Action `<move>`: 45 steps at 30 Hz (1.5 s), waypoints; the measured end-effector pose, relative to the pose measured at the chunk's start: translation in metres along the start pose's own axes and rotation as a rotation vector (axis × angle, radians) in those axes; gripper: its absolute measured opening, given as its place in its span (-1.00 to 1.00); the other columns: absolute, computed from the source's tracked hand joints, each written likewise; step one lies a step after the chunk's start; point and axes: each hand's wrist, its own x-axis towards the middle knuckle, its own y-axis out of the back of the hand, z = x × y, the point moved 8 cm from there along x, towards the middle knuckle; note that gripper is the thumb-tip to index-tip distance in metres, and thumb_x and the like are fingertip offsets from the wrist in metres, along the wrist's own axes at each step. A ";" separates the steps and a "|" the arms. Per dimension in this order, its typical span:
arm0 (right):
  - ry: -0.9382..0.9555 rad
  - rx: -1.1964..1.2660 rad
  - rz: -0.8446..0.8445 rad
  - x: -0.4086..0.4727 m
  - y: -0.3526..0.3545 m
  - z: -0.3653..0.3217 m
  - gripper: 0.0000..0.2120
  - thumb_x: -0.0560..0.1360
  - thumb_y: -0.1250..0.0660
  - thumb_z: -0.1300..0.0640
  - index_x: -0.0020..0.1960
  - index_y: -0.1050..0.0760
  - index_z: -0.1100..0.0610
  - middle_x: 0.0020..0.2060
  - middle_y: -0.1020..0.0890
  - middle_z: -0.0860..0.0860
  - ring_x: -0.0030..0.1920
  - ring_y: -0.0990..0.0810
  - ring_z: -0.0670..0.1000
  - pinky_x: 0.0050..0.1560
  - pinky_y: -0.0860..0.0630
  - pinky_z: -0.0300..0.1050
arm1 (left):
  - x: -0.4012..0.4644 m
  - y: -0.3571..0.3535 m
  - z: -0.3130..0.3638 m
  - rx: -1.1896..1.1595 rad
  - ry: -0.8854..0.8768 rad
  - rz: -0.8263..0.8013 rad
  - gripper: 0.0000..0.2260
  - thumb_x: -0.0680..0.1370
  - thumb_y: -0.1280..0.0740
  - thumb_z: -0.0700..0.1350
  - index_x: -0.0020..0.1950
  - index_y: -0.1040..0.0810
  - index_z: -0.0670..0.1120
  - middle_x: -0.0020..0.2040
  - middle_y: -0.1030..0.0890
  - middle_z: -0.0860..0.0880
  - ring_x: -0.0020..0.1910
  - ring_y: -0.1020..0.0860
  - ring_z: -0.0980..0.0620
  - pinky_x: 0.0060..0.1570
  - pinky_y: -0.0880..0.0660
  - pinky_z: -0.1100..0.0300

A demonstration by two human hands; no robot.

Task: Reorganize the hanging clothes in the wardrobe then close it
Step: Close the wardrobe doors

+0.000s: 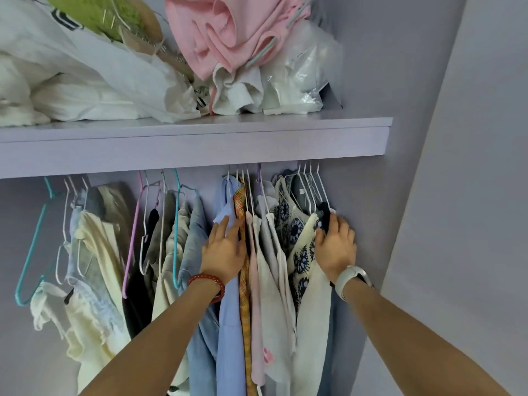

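Lilac wardrobe shelf point(200, 144), piled with white bedding point(71, 90), pink garment point(225, 32), clear plastic bags point(300, 72)

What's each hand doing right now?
Left hand: open, fingers flat against the light blue shirt.
Right hand: fingers curled on the black garment at the rail's right end.

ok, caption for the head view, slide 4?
Left hand flat on a blue shirt, right hand at the rightmost garments, bunching hanging clothes against the wardrobe's right wall.

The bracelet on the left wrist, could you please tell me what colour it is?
Red, a beaded bracelet with a small gold accent, seen best in the head view.
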 end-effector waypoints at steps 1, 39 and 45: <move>0.036 -0.033 0.002 -0.009 0.008 -0.005 -0.49 0.59 -0.05 0.01 0.48 -0.04 0.13 0.43 -0.20 0.12 0.37 -0.18 0.17 0.29 -0.24 0.12 | -0.007 0.008 0.003 0.091 -0.017 0.004 -0.53 0.60 -0.11 -0.08 0.50 -0.10 0.01 0.53 0.00 -0.06 0.51 0.07 -0.08 0.45 0.01 -0.10; 0.413 0.469 0.683 -0.274 0.461 0.002 -0.50 0.49 -0.02 -0.10 0.35 -0.32 0.08 -0.09 -0.55 -0.21 -0.18 -0.53 -0.21 -0.16 -0.40 -0.28 | -0.280 0.252 0.352 -0.238 -1.099 0.580 -0.55 0.54 -0.11 -0.06 0.44 -0.17 -0.01 0.48 -0.20 -0.09 0.47 -0.11 -0.01 0.41 -0.14 0.00; 0.799 0.574 0.508 -0.283 0.395 -0.089 -0.50 0.59 0.04 -0.13 0.45 -0.11 0.09 0.25 -0.38 0.03 0.27 -0.36 -0.13 0.27 -0.27 -0.33 | -0.305 0.310 0.303 -0.180 -1.194 0.775 -0.58 0.56 -0.13 -0.08 0.42 -0.21 -0.09 0.46 -0.17 -0.14 0.48 -0.10 -0.11 0.40 -0.14 -0.09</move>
